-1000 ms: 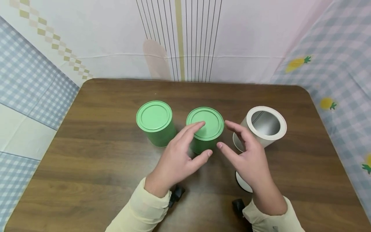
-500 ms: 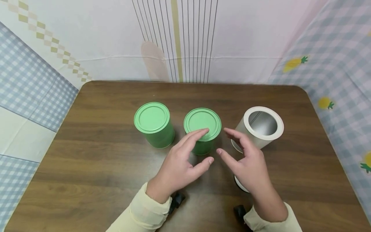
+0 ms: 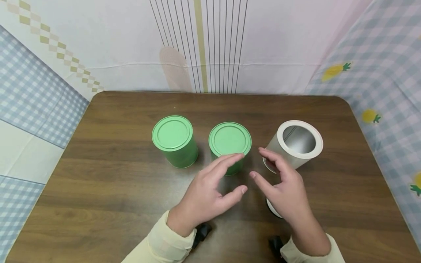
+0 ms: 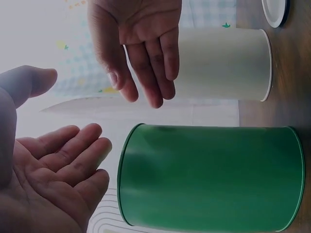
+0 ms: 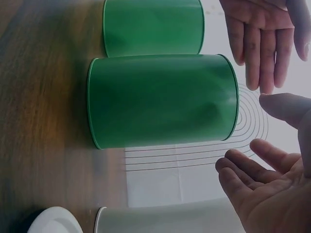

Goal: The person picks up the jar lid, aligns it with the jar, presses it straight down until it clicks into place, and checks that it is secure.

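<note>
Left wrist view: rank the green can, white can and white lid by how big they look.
1. Green can
2. White can, partly hidden by the right hand
3. White lid, cut off by the frame's edge
The green can looks nearer, which may enlarge it.

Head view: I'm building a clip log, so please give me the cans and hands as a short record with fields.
Left green can: upright, top closed
Middle green can: upright, top closed, partly hidden
White can: upright, open-topped, metallic inside
Left hand: holds nothing, nearest middle green can
Right hand: holds nothing, in front of white can
White disc: on table, partly hidden by right hand
</note>
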The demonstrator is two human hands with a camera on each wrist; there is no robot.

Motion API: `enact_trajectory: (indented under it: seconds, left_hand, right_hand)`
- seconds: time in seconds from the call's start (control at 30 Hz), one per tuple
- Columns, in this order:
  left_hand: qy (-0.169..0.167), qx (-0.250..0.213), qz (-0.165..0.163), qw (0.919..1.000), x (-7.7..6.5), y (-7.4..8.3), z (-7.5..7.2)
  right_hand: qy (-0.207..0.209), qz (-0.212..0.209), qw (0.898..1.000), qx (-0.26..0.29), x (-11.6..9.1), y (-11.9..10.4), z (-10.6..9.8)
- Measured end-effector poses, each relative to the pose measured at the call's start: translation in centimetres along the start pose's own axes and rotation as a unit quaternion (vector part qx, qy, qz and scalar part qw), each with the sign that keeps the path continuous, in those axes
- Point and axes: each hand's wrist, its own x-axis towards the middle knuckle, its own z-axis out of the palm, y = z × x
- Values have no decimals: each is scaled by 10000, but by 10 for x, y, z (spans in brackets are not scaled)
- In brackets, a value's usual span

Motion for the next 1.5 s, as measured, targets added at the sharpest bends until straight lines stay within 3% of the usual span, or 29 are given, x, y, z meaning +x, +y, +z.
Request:
enact_trajectory:
  seconds: [0.43, 1.5]
  left_hand:
    - [-284, 76, 175, 9994, -2, -2, 8]
    - [-852, 433, -381, 9947, -7, -3, 26]
  right_hand:
    - [-80, 181, 9997, 142, -6, 0, -6]
    - [19, -153, 9999, -45, -25, 4, -17]
